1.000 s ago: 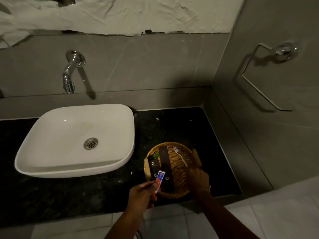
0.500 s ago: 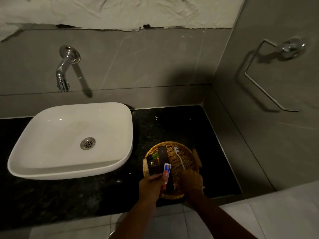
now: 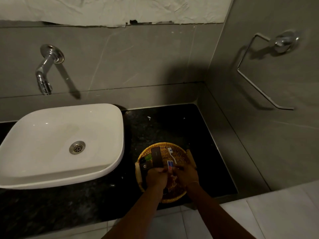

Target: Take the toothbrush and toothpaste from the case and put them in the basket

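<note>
As both hands meet over the wicker basket (image 3: 181, 153), toothpaste (image 3: 170, 165) comes in.
Left hand (image 3: 155, 178) pinches the tube; right hand (image 3: 187, 175) curled, grip unclear; toothbrush (image 3: 171, 154) already inside.

Both hands (image 3: 170, 176) hide the toothpaste's (image 3: 170, 165) lower end.

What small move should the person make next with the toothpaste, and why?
Probably lower the toothpaste and release it: both the left hand and right hand hold it just above the basket, where the toothbrush already lies.
</note>
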